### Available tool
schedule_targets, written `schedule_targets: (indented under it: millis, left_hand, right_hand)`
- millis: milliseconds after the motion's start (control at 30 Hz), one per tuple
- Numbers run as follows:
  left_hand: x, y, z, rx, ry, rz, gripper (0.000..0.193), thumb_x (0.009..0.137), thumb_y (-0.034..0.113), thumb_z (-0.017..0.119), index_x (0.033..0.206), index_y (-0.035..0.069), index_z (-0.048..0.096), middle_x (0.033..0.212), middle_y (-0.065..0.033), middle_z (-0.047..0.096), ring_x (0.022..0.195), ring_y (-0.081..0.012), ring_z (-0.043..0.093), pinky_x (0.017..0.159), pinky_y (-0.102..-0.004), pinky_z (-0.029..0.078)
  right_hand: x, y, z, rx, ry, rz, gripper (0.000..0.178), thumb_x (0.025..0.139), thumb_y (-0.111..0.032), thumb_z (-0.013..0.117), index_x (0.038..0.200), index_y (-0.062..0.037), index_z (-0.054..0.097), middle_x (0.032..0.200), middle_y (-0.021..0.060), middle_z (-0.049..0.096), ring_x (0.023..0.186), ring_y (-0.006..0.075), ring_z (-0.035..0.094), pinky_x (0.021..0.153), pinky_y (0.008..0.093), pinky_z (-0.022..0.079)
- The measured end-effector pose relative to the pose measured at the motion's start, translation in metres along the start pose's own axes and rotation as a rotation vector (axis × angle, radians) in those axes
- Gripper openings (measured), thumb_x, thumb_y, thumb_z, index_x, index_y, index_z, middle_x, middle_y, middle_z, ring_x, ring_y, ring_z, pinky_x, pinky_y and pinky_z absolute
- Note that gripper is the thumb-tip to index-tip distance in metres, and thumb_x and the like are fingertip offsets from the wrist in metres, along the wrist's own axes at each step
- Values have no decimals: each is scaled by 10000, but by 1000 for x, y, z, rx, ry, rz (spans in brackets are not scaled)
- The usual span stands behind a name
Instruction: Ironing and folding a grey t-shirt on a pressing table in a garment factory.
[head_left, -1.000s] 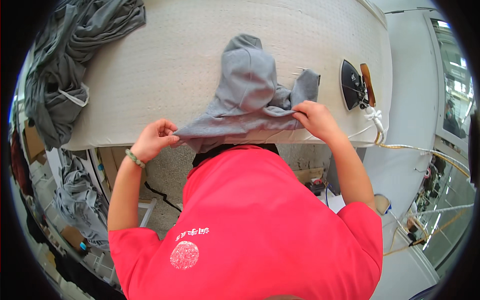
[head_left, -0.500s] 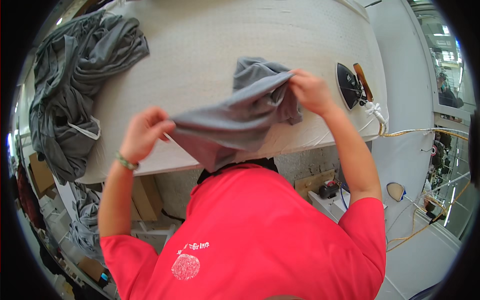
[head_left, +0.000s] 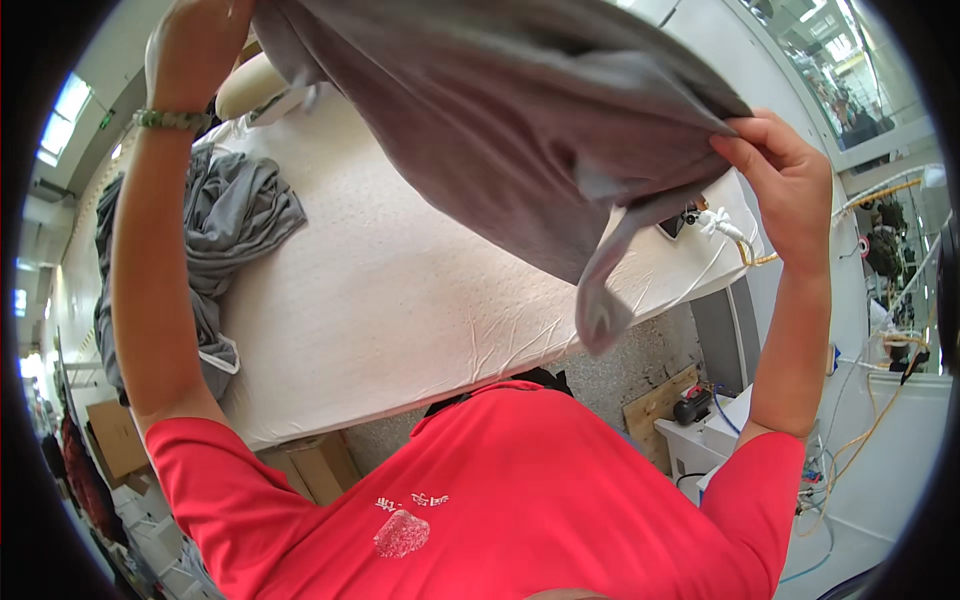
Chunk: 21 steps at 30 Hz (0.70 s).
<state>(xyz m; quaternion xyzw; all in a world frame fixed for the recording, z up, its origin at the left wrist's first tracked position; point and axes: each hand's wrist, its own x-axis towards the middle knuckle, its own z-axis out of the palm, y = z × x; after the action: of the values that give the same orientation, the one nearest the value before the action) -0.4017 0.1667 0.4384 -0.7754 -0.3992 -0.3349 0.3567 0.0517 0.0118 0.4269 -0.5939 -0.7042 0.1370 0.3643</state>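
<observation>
Stretched between my raised hands is a grey garment (head_left: 500, 130), lifted up off the padded white ironing table (head_left: 350, 330). My left hand (head_left: 200, 50), a beaded bracelet at its wrist, grips one end near the top edge of the view. At the other end my right hand (head_left: 785, 180) pinches the cloth between thumb and fingers. A narrow strip of the garment dangles below, toward the table's front edge. Most of the iron (head_left: 675, 228) is hidden behind the cloth; only a dark bit and its white-wrapped hose joint show.
On the table's left side lies a heap of grey clothes (head_left: 235, 220) with a white strip at its edge. Cardboard boxes (head_left: 315, 468) stand under the front. Cords and hoses (head_left: 880, 370) hang at the right, beside a white cabinet (head_left: 715, 430).
Both hands have risen from just above the table, carrying the grey garment upward and spreading it wider. The iron, fully visible before, is now mostly covered by the cloth.
</observation>
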Motion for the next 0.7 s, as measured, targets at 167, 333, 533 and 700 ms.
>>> schedule_targets:
  millis: [167,333,533,700]
  left_hand:
    - [-5,18,55,-449,-95,-540,197,1052,128,572,984,-6,701,767,-62,702,713,-223,725,634,-363,576]
    - [-12,62,141,-1310,-114,-873,180,1036,70,560,987,-42,692,765,-80,706,665,-181,700,597,-307,564]
    - [22,122,241,-1287,-530,-635,199,1026,44,570,1097,-73,715,855,-107,751,758,-174,723,687,-308,586]
    - [76,136,295,-1369,-349,-436,200,1018,17,584,1124,-83,721,901,-117,761,815,-191,735,736,-310,593]
  right_hand:
    - [-32,-4,-2,373,112,92,155,998,-77,719,1096,40,741,978,-22,688,924,64,611,847,221,483]
    - [-61,35,19,696,243,314,222,1061,-153,659,1177,32,701,1052,-9,691,971,62,603,895,216,467]
    - [-63,123,25,416,404,480,259,1063,-220,677,1140,24,721,991,-36,665,929,47,558,848,187,429]
    - [-47,119,-9,242,497,404,242,1068,-202,668,1146,22,711,1073,-13,690,979,54,588,921,215,454]
